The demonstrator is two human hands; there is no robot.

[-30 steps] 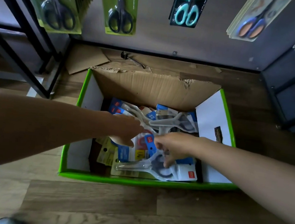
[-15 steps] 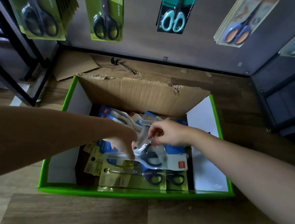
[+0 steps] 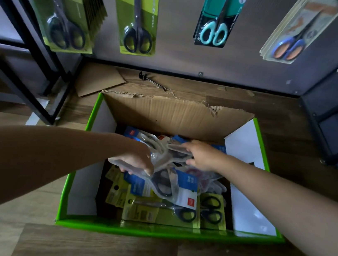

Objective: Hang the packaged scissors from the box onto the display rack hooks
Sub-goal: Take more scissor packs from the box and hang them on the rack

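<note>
Wood-plank floor [image 3: 103,249] runs under me up to the grey back panel [image 3: 173,61] of the display rack. At the far left stands a black metal frame [image 3: 19,76]. Along the panel hang a thick stack of green packs [image 3: 65,26] with black scissors, a single green pack [image 3: 138,26] marked GRIP, a teal pack [image 3: 216,26], and pale packs [image 3: 293,41] with blue-and-orange handles. On the floor below lie a cardboard scrap [image 3: 98,81] and a loose hook [image 3: 152,81].

The green-rimmed box [image 3: 149,231] sits on the floor before me, its brown flap [image 3: 176,116] standing up at the far side. My left hand [image 3: 135,160] grips a clear pack [image 3: 176,192] of black-handled scissors, raised above the yellow-green packs [image 3: 152,212] on the box bottom. My right hand [image 3: 203,156], further back in the box, pinches another clear pack [image 3: 177,148].
</note>
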